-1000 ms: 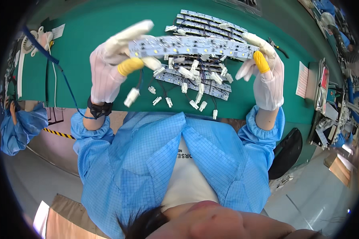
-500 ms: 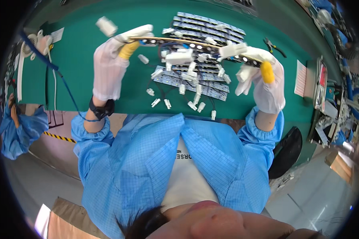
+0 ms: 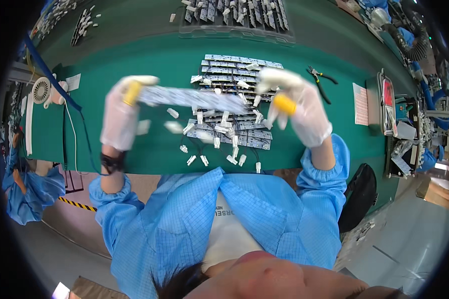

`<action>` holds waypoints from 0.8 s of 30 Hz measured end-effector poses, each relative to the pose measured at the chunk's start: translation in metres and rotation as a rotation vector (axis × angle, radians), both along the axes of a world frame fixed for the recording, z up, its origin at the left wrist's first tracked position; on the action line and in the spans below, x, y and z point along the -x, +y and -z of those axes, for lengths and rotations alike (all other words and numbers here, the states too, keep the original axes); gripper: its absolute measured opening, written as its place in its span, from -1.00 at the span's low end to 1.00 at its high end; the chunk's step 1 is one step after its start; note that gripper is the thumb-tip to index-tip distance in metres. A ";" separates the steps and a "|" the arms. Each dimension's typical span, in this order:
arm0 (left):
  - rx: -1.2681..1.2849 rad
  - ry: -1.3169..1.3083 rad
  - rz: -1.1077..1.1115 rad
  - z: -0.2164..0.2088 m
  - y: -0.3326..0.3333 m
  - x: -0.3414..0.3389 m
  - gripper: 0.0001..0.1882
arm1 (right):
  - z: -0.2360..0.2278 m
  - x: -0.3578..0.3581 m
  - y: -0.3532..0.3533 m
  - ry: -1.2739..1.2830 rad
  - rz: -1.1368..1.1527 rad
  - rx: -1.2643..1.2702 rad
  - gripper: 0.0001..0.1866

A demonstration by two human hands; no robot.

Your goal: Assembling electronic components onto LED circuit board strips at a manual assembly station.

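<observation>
My left hand (image 3: 120, 119), in a white glove with a yellow cover on the thumb, pinches one end of a narrow circuit board strip (image 3: 192, 98). The strip is smeared by motion and hangs over the mat, with blurred white connectors below it. Just beyond its other end is my right hand (image 3: 304, 110), likewise gloved, its fingers apart and nothing visible in them. Beneath and behind the strip lies a stack of similar circuit boards (image 3: 242, 64) with dark wires and white plugs (image 3: 235, 141) trailing toward me.
Cutting pliers (image 3: 320, 82) and a printed sheet (image 3: 360, 103) lie to the right, near a metal-edged box (image 3: 386, 104). A clear tray (image 3: 234, 34) of boards stands at the back. On the left are a small fan (image 3: 41, 90) and a blue cord (image 3: 52, 77); another person's sleeve (image 3: 35, 192) shows beyond.
The strip has turned from edge-on to face-up and swings leftward with my left hand. My right hand has let go of its end. The view has shifted, showing more of the back.
</observation>
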State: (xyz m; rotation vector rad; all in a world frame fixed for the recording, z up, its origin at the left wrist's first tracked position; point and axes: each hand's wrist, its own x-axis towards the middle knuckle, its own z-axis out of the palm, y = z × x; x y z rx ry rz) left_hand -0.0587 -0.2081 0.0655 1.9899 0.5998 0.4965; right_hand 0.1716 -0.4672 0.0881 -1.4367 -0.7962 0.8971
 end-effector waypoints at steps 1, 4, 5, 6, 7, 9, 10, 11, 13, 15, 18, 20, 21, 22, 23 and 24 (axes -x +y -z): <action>-0.179 0.005 -0.076 0.004 0.023 0.004 -0.54 | 0.001 -0.009 0.004 -0.051 0.122 -0.033 -0.53; 0.117 0.028 -0.119 0.020 0.109 0.040 -0.66 | 0.033 -0.070 0.017 -0.238 0.226 -0.023 -0.57; 0.026 0.124 -0.085 0.023 0.135 0.049 -0.70 | 0.050 -0.086 0.022 -0.623 0.228 0.161 -0.62; 0.088 0.146 -0.063 0.043 0.169 0.067 -0.71 | 0.069 -0.099 0.027 -1.003 0.212 0.342 -0.67; 0.086 0.147 -0.052 0.038 0.158 0.057 -0.71 | 0.091 -0.108 0.029 -1.363 0.179 0.213 -0.76; -0.858 0.517 -0.459 0.024 0.118 0.041 -0.65 | 0.101 -0.109 0.034 -1.366 0.173 0.187 -0.74; -1.249 0.546 -0.488 0.028 0.128 0.043 -0.57 | 0.099 -0.109 0.035 -1.308 0.216 0.115 -0.73; -1.213 0.355 -0.414 0.027 0.122 0.042 -0.56 | 0.094 -0.111 0.036 -1.246 0.258 0.046 -0.71; -0.555 0.045 -0.245 0.003 0.066 0.018 -0.49 | 0.071 -0.088 0.037 -0.829 0.416 -0.052 -0.78; 0.028 0.006 0.069 -0.013 0.015 0.003 -0.19 | 0.041 -0.057 0.032 -1.110 0.447 -0.230 -0.81; 1.075 -0.293 0.406 -0.005 -0.028 -0.011 0.13 | 0.012 -0.002 0.026 -1.334 0.401 -0.349 -0.82; 0.760 -0.188 0.413 -0.016 -0.039 -0.015 -0.06 | 0.009 0.016 0.008 -1.421 0.288 -0.320 -0.81; 0.443 -0.091 0.410 -0.024 -0.042 -0.016 -0.16 | 0.005 0.021 0.001 -1.471 0.231 -0.253 -0.80; 0.612 -0.244 0.424 -0.015 -0.044 -0.017 -0.15 | 0.008 0.019 0.002 -1.248 0.190 -0.372 -0.83; 0.778 -0.403 0.435 -0.006 -0.046 -0.018 -0.14 | 0.012 0.006 0.002 -1.211 0.136 -0.372 -0.67; 0.734 -0.225 0.329 -0.016 -0.047 -0.019 -0.21 | 0.018 0.001 0.008 -1.184 0.252 -0.356 -0.54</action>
